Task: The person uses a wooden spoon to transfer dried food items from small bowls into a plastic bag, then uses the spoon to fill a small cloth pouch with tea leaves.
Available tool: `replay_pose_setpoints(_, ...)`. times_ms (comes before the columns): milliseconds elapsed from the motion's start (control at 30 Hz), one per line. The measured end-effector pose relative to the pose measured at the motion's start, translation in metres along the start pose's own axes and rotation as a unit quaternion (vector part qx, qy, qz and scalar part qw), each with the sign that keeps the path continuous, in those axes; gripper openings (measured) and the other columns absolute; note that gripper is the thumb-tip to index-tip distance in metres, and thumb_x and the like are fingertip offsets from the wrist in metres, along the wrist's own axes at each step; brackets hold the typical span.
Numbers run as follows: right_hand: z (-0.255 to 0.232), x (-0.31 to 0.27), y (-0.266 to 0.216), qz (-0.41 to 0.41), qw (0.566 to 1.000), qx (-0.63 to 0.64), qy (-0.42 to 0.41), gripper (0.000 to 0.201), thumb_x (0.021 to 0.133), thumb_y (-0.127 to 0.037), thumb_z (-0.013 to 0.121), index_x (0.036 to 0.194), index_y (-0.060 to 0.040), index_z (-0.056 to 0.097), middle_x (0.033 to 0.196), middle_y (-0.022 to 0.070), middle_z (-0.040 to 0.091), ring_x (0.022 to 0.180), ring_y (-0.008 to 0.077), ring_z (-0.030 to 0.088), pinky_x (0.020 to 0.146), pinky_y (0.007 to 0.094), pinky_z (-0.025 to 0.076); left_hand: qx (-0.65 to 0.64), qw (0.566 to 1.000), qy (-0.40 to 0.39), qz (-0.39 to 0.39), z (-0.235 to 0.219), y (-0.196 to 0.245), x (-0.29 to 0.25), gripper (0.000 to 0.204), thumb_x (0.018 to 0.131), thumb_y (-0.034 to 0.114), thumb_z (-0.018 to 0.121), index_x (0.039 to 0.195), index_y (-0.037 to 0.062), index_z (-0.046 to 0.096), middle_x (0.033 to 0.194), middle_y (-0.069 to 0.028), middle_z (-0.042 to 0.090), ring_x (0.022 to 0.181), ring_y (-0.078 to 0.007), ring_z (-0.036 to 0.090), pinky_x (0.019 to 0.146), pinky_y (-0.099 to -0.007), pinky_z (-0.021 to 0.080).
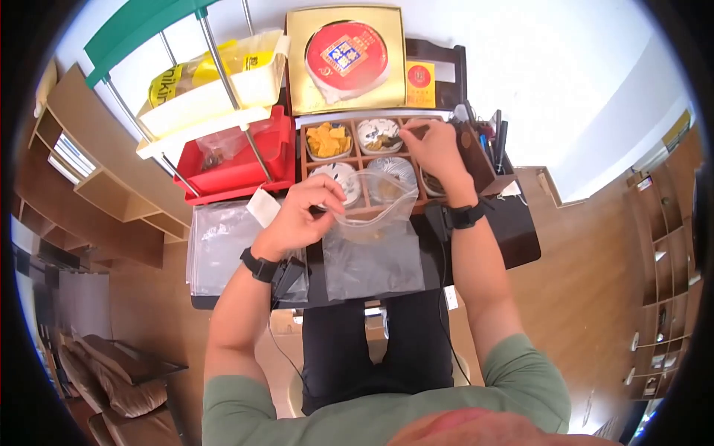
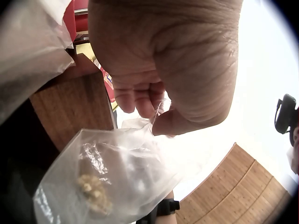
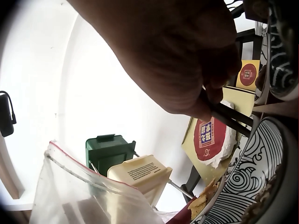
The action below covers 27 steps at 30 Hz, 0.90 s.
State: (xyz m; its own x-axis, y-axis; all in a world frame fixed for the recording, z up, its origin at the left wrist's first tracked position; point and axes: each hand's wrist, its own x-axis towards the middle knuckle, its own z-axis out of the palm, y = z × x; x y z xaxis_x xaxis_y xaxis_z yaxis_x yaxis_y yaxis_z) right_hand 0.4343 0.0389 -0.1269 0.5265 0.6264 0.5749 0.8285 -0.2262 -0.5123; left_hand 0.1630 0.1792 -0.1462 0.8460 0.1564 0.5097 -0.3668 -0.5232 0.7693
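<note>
My left hand pinches the rim of a clear zip bag, which hangs over the front of a compartmented wooden tray. Small yellowish pieces lie low in the bag in the left wrist view. My right hand is over the tray's right side, its fingertips by a patterned white bowl of brownish pieces. In the right wrist view it grips slim dark tongs, whose far ends reach a bowl's rim. Orange-yellow chips fill the bowl at the tray's far left.
A gold box with a round red package stands behind the tray. On the left rises a tiered rack with a red bin; flat clear bags lie before it. A brown pen holder stands right.
</note>
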Motion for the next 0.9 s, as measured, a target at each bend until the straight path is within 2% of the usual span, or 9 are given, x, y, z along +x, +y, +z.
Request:
replay_pose_setpoints(67, 0.000, 0.001, -0.002, -0.011, 0.999, 0.031, 0.008, 0.016, 0.083, -0.017, 0.078, 0.091, -0.0031, 0.078, 0.072, 0.0169, 0.071, 0.061, 0.0234, 0.067, 0.063, 0.0339, 0.053, 0.006, 1.000, 0.002, -0.002, 0.001, 0.002, 0.001, 0.022, 0.071, -0.013, 0.061, 0.082, 0.0036, 0.069, 0.098, -0.0075, 0.066, 0.092, -0.0217, 0.064, 0.079, -0.0304, 0.050)
replay_pose_setpoints(133, -0.003, -0.002, -0.008, 0.022, 0.998, 0.051, -0.020, 0.019, 0.085, -0.021, 0.072, 0.088, -0.0033, 0.075, 0.066, 0.0185, 0.068, 0.068, 0.0376, 0.068, 0.070, 0.0415, 0.053, 0.003, 1.000, 0.006, -0.004, 0.001, 0.002, 0.000, 0.022, 0.071, -0.014, 0.061, 0.083, 0.0037, 0.069, 0.098, -0.0074, 0.066, 0.092, -0.0219, 0.064, 0.080, -0.0306, 0.050)
replay_pose_setpoints(167, -0.002, -0.003, -0.008, -0.014, 0.999, 0.036, 0.002, 0.018, 0.085, -0.021, 0.072, 0.087, -0.0034, 0.074, 0.066, 0.0187, 0.067, 0.067, 0.0374, 0.067, 0.068, 0.0414, 0.053, 0.004, 1.000, 0.007, -0.010, 0.001, 0.002, -0.002, 0.022, 0.071, -0.014, 0.061, 0.083, 0.0037, 0.069, 0.098, -0.0074, 0.066, 0.092, -0.0219, 0.064, 0.080, -0.0306, 0.050)
replay_pose_setpoints(300, 0.004, -0.003, -0.003, -0.026, 0.999, 0.034, 0.017, 0.015, 0.084, -0.019, 0.072, 0.085, -0.0040, 0.074, 0.066, 0.0183, 0.067, 0.064, 0.0372, 0.067, 0.066, 0.0397, 0.052, -0.006, 1.000, 0.009, 0.004, 0.000, 0.000, 0.000, 0.023, 0.072, -0.014, 0.060, 0.084, 0.0038, 0.068, 0.098, -0.0074, 0.066, 0.091, -0.0219, 0.064, 0.079, -0.0309, 0.050)
replay_pose_setpoints(367, 0.006, -0.001, 0.000, -0.021, 0.999, 0.036, 0.008, 0.019, 0.084, -0.020, 0.078, 0.093, -0.0040, 0.076, 0.065, 0.0177, 0.065, 0.055, 0.0255, 0.062, 0.056, 0.0357, 0.049, -0.002, 1.000, 0.007, 0.010, 0.001, -0.001, -0.001, 0.023, 0.072, -0.014, 0.060, 0.084, 0.0036, 0.068, 0.099, -0.0075, 0.066, 0.091, -0.0215, 0.064, 0.078, -0.0309, 0.050)
replay_pose_setpoints(467, 0.006, -0.002, -0.004, -0.005, 0.999, 0.047, 0.009, 0.015, 0.084, -0.018, 0.073, 0.085, -0.0029, 0.074, 0.064, 0.0177, 0.066, 0.061, 0.0333, 0.067, 0.063, 0.0379, 0.052, -0.023, 1.000, 0.013, 0.000, 0.003, -0.002, -0.002, 0.022, 0.072, -0.014, 0.060, 0.084, 0.0035, 0.068, 0.099, -0.0073, 0.066, 0.091, -0.0209, 0.064, 0.078, -0.0306, 0.050)
replay_pose_setpoints(600, 0.000, -0.002, -0.012, 0.031, 0.999, 0.034, -0.013, 0.016, 0.084, -0.018, 0.073, 0.086, -0.0021, 0.074, 0.064, 0.0178, 0.066, 0.061, 0.0322, 0.067, 0.063, 0.0377, 0.052, -0.009, 1.000, 0.005, -0.006, 0.002, 0.000, -0.001, 0.023, 0.072, -0.014, 0.060, 0.084, 0.0035, 0.069, 0.099, -0.0067, 0.066, 0.091, -0.0203, 0.064, 0.078, -0.0300, 0.050)
replay_pose_setpoints(667, 0.002, -0.003, -0.009, -0.007, 0.999, 0.034, 0.003, 0.017, 0.084, -0.018, 0.073, 0.087, -0.0012, 0.074, 0.066, 0.0174, 0.068, 0.062, 0.0317, 0.068, 0.063, 0.0372, 0.052, -0.011, 1.000, 0.007, -0.007, 0.001, 0.000, -0.001, 0.023, 0.072, -0.014, 0.060, 0.084, 0.0035, 0.069, 0.099, -0.0062, 0.065, 0.091, -0.0198, 0.063, 0.078, -0.0292, 0.049)
replay_pose_setpoints(900, 0.000, 0.002, -0.006, 0.000, 0.996, 0.086, 0.026, 0.017, 0.085, -0.017, 0.072, 0.088, -0.0005, 0.074, 0.074, 0.0174, 0.072, 0.068, 0.0311, 0.072, 0.066, 0.0355, 0.054, -0.014, 1.000, 0.007, -0.015, 0.000, 0.000, -0.001, 0.023, 0.072, -0.014, 0.059, 0.084, 0.0031, 0.068, 0.099, -0.0057, 0.065, 0.091, -0.0199, 0.063, 0.078, -0.0295, 0.050)
